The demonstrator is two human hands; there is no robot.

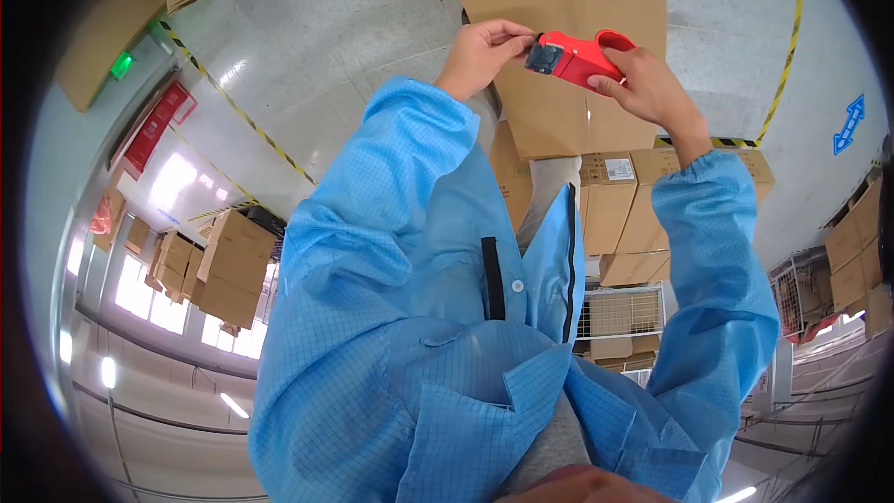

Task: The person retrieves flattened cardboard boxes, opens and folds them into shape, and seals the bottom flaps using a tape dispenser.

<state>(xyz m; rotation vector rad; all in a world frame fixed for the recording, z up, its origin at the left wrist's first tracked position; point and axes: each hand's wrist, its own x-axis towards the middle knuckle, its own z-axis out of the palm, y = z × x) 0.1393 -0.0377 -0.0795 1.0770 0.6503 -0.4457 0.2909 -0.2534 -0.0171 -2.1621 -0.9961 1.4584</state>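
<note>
head cam | looks steeply down own blue coat (419,317) | close, fisheye

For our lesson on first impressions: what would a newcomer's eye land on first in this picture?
Most likely the red tape gun near the top centre, held in the right hand while the left hand pinches its front end. Next, the blue coat filling the middle, with a big carton behind the hands.
</note>
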